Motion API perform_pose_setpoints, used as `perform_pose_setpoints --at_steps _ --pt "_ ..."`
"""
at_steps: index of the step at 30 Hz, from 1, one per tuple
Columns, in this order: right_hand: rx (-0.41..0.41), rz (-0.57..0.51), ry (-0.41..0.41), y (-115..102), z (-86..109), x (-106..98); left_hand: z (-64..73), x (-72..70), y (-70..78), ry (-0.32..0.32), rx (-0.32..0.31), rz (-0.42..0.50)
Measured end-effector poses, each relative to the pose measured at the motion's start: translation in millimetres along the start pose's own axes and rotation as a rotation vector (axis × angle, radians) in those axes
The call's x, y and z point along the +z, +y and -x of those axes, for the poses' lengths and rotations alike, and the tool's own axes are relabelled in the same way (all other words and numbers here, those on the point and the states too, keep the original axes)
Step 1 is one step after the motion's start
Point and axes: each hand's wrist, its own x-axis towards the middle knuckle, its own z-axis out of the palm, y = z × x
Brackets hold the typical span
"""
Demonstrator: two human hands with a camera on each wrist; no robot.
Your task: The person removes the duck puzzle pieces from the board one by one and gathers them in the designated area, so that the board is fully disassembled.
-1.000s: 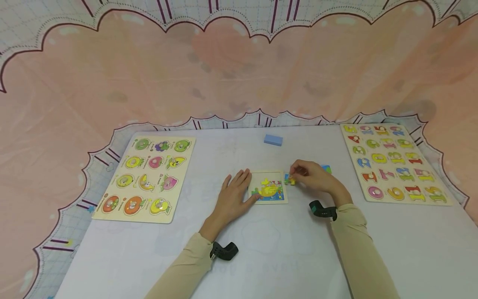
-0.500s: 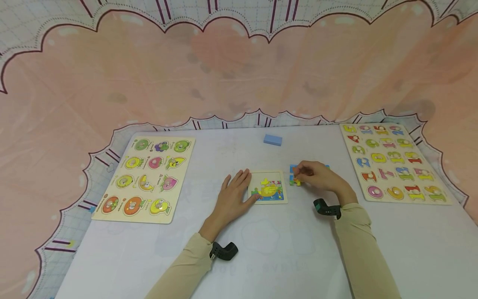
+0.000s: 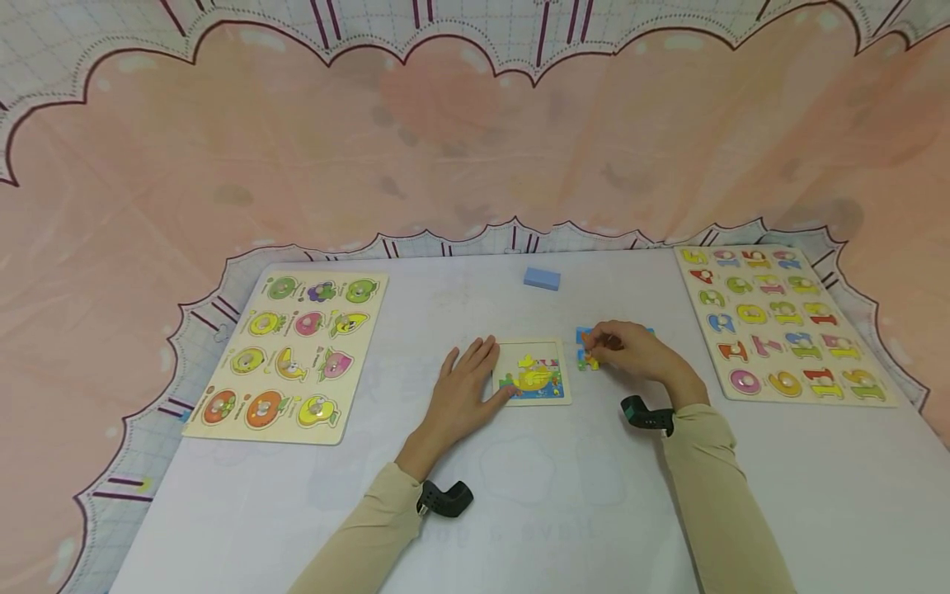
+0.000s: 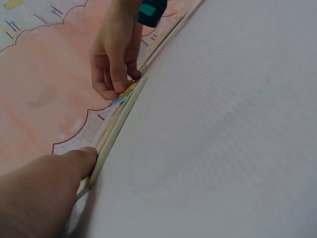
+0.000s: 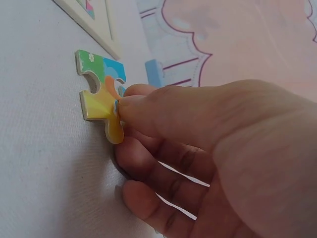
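Note:
My right hand (image 3: pixel 634 351) pinches a jigsaw piece (image 5: pixel 99 106) between thumb and fingers, just right of a small framed puzzle board (image 3: pixel 567 384). The piece is green, blue, orange and yellow, with a rounded notch and a knob. In the right wrist view it stands tilted, close over the white tabletop. A yellow duck picture (image 3: pixel 534 379) shows on the board, below a plain pale area. My left hand (image 3: pixel 463 392) lies with its fingers extended along the board's left side, the thumb over its lower left corner. In the left wrist view that thumb (image 4: pixel 81 158) presses the frame.
A bit of blue (image 3: pixel 651 331) shows behind my right hand. Toward the back is a blue block (image 3: pixel 543 279). A fruit puzzle board (image 3: pixel 289 355) lies at the left, another board with several colourful shapes (image 3: pixel 787 330) at the right. A patterned curtain (image 3: pixel 475 148) hangs behind the table.
My right hand has shifted slightly right with the jigsaw piece, away from the board, and more of the piece's blue part shows. My left hand and the board stay in place.

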Motion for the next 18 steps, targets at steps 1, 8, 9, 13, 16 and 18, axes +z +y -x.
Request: perform_pose_setpoints --at_steps 1,8,9,13,16,18 --pt "-0.003 0.001 0.002 0.0 0.2 0.1 -0.1 0.0 -0.2 0.000 0.001 -0.001" --pt "0.026 -0.003 0.008 0.7 0.3 -0.4 -0.6 0.3 0.0 -0.004 0.004 -0.001" --pt "0.032 -0.003 0.010 0.9 0.3 -0.6 -0.7 0.4 0.0 -0.004 0.004 0.000" --pt "0.034 -0.006 0.020 1.3 -0.1 -0.2 -0.9 0.7 0.2 -0.005 0.003 0.001" --pt "0.017 -0.015 0.038 0.5 -1.8 1.7 -0.7 0.5 0.4 -0.005 0.003 -0.002" --pt "-0.006 -0.018 0.051 -0.9 -3.7 3.8 -0.5 0.3 0.3 -0.002 0.004 -0.001"
